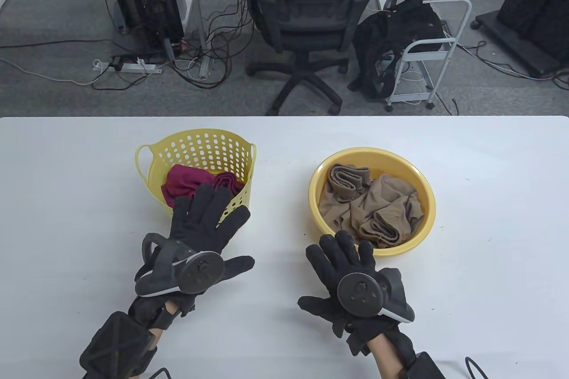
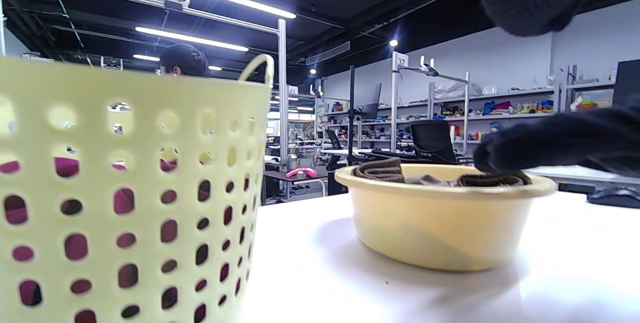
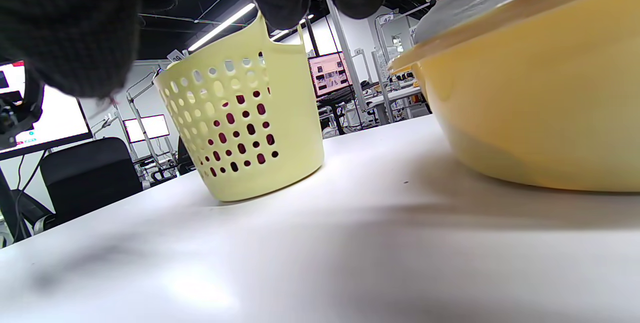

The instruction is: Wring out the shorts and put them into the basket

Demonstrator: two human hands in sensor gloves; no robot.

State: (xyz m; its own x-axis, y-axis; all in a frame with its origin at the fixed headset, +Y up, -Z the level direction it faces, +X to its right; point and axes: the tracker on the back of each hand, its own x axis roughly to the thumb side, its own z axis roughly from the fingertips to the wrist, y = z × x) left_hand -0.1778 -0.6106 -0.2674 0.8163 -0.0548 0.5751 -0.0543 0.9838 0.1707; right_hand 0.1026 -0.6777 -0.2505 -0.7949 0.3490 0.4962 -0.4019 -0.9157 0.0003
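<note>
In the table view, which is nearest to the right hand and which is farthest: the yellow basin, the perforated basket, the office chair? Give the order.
From the right hand:
1. Yellow basin, just beyond the fingertips, holding the brown shorts.
2. Perforated basket, to the left, by the left hand.
3. Office chair, on the floor beyond the table's far edge.

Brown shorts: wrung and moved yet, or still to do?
Done: maroon cloth already lies in the yellow basket. In hand: nothing; the left hand and right hand are open, hovering near the containers. Left: brown shorts sit bunched in the basin, unwrung.
</note>
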